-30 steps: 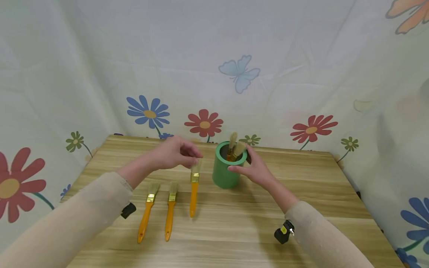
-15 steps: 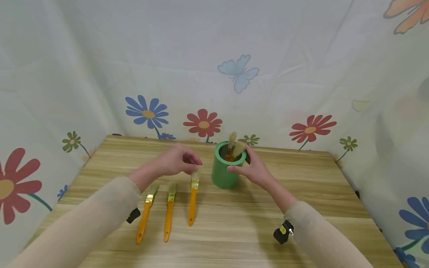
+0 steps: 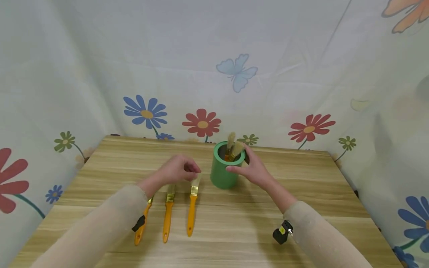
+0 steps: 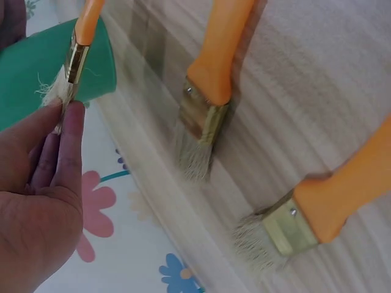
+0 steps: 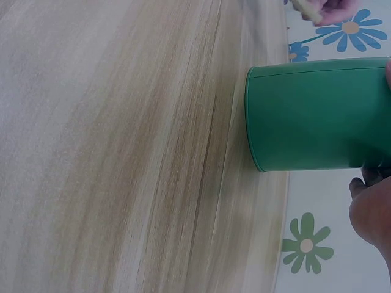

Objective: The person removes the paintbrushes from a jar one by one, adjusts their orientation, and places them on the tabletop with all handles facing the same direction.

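Observation:
My left hand pinches a paintbrush by the tip of its bristles. Its orange handle points down toward the near side. In the left wrist view, thumb and fingers close on the pale bristles below the gold ferrule. A green cylindrical holder stands upright just right of it, with two paintbrushes inside, bristles up. My right hand grips this holder near its rim from the right, thumb in front; the fingers behind are mostly hidden. The right wrist view shows the holder's smooth green side.
Two more orange-handled paintbrushes lie left of the held one: a middle brush and a left brush, partly covered by my left sleeve. The wood-grain table ends at a flower-printed cloth behind.
My left hand has moved down toward the near side of the table, bringing the pinched paintbrush along. Its forearm now covers part of the left brush. The right hand and holder stay put.

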`<state>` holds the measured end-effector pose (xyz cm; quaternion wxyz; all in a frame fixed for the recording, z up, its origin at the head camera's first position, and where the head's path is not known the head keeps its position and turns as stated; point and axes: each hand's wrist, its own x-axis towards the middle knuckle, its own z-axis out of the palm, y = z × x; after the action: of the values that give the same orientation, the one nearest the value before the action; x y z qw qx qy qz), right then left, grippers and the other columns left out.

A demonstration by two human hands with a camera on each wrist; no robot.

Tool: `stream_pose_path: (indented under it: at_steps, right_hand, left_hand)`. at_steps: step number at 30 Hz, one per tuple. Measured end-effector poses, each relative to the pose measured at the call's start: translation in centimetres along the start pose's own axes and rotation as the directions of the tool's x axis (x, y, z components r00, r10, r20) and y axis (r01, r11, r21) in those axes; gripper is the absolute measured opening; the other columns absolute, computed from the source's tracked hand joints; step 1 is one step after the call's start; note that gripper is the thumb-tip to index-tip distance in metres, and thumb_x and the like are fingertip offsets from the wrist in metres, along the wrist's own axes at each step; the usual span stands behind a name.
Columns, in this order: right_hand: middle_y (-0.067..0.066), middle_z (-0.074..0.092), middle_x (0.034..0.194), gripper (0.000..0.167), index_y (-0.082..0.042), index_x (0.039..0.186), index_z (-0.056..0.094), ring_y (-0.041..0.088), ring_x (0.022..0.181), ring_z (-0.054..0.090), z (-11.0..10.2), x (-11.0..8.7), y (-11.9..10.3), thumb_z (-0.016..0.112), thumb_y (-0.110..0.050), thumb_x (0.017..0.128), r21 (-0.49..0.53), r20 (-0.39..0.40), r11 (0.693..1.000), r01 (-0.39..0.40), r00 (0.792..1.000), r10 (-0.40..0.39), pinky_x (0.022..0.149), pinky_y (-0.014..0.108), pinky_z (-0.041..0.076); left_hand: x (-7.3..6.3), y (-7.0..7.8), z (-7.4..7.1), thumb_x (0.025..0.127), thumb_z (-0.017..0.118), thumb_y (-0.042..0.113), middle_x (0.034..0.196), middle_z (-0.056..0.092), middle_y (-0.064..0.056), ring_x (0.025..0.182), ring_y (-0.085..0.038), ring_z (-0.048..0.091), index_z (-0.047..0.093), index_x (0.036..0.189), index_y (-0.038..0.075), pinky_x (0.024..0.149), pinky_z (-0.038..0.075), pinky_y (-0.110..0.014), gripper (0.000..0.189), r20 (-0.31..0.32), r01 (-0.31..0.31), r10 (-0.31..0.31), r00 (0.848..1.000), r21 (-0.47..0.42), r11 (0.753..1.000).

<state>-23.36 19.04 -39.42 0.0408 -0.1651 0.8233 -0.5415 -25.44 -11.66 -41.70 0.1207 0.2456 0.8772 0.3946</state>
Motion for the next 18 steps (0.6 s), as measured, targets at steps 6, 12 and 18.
stream_pose_path:
  at_steps: [6,12,18]
  right_hand:
    - [0.017,0.041,0.165,0.095,-0.011,0.167,0.031,0.036,0.157,0.035,0.1,1.2,2.7,0.088,-0.014,0.091,-0.007,-0.008,1.0,-0.003,1.0,0.003,0.129,0.054,0.03]
    - [0.012,0.044,0.164,0.094,-0.017,0.166,0.034,0.031,0.156,0.038,-0.1,1.3,3.3,0.09,-0.022,0.09,-0.008,-0.016,1.0,0.015,1.0,-0.015,0.128,0.053,0.031]
    - [0.01,0.046,0.163,0.093,-0.018,0.165,0.036,0.03,0.156,0.039,-0.1,1.4,3.2,0.09,-0.027,0.09,-0.016,-0.016,1.0,0.017,1.0,-0.017,0.128,0.053,0.032]
  left_hand:
    - [0.3,-1.1,1.3,0.095,0.081,0.004,0.092,0.077,0.001,0.082,-0.015,0.066,0.083,0.101,0.007,0.078,0.062,-0.03,0.007,-0.018,0.014,-0.013,1.0,0.032,0.999]
    - [0.2,-1.2,2.1,0.095,0.08,0.004,0.09,0.076,0.001,0.081,-0.015,0.065,0.082,0.099,0.007,0.08,0.061,-0.032,0.006,-0.049,0.052,-0.05,0.998,0.056,0.997]
    - [0.3,-1.2,2.7,0.094,0.079,0.004,0.089,0.075,0.001,0.08,-0.013,0.065,0.081,0.099,0.005,0.079,0.061,-0.033,0.005,-0.074,0.057,-0.051,0.996,0.08,0.995]
